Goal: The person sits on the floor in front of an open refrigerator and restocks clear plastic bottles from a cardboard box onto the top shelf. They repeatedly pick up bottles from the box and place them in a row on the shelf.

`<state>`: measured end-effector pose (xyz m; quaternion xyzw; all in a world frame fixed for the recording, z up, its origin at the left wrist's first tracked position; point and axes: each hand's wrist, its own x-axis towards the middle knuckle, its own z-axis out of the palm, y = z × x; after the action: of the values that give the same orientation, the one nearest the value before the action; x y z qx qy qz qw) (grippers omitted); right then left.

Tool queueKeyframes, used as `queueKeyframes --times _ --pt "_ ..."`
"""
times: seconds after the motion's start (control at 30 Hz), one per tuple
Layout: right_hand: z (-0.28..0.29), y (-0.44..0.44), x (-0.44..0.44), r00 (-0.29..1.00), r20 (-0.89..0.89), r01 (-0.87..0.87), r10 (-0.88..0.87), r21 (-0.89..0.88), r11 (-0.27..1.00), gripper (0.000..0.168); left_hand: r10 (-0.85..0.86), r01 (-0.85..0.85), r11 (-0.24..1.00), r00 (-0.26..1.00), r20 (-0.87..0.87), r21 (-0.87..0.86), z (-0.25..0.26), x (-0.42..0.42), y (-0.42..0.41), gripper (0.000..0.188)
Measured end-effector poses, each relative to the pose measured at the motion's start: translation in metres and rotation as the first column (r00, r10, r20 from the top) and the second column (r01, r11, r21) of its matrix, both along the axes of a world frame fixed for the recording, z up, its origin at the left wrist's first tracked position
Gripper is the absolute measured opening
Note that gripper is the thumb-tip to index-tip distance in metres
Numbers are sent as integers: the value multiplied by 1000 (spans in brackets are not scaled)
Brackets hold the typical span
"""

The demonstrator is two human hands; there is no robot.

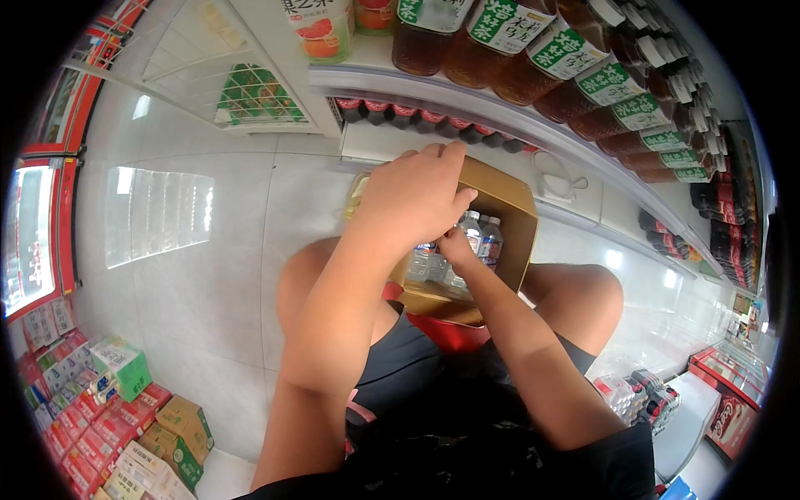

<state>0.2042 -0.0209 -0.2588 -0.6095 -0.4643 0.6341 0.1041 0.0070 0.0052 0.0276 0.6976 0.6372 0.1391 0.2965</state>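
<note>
Between my knees stands an open cardboard box [522,206] with several clear plastic bottles [491,242] upright in it. My left hand [415,194] is over the box's far left part, its fingers curled and the thumb extended to the right. It hides that part of the box, and what lies under its palm cannot be seen. My right hand [457,249] reaches into the box among the bottles, below the left thumb. Its fingertips are partly hidden, so a grip on a bottle cannot be made out.
Ahead, a shelf [437,81] carries rows of bottled tea [506,28], with cola bottles [431,119] below. A white wire rack [250,75] stands at the upper left. Stacked drink cartons [106,431] lie at the lower left, packed bottles [637,394] at the right. Something red [450,334] shows under the box.
</note>
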Motion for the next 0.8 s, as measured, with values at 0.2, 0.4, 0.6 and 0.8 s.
queueKeyframes --times 0.2,0.4,0.6,0.8 --pt "-30 -1 13 996 49 -82 78 92 992 63 -18 18 1000 1000 6 10 3 1 -1 56" --pt "55 9 24 957 107 -273 270 7 962 63 36 -40 996 998 45 85 -15 -3 -6 51" --pt "144 66 71 818 274 -566 505 227 793 59 7 -13 989 999 43 145 -14 3 -4 48" --pt "396 87 18 825 112 -502 554 593 630 40 -5 5 1000 1000 -8 -3 -6 7 -9 56"
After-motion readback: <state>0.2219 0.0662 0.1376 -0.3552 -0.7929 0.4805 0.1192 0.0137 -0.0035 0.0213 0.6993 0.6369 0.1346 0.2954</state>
